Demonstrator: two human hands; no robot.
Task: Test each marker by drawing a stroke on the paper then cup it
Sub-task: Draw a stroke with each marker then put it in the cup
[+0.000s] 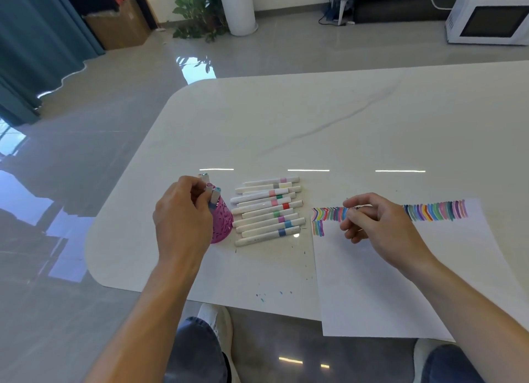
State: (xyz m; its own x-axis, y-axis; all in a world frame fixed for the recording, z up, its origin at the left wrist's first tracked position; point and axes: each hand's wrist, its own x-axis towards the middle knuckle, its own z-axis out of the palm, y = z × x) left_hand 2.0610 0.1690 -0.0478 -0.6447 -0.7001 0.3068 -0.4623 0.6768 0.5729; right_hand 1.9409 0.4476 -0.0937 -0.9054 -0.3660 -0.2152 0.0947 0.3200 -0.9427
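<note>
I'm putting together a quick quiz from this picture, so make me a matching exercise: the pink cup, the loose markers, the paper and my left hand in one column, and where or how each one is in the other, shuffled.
Column one:
1. pink mesh cup
2. row of loose markers
3. sheet of paper
4. left hand

Column two:
A. lies flat on the table between cup and paper
B. pinches a marker at the cup's mouth
C. bears coloured strokes along its far edge
D. stands with markers sticking out of its top

Pairs: 1-D, 2-A, 3-C, 4-B.
</note>
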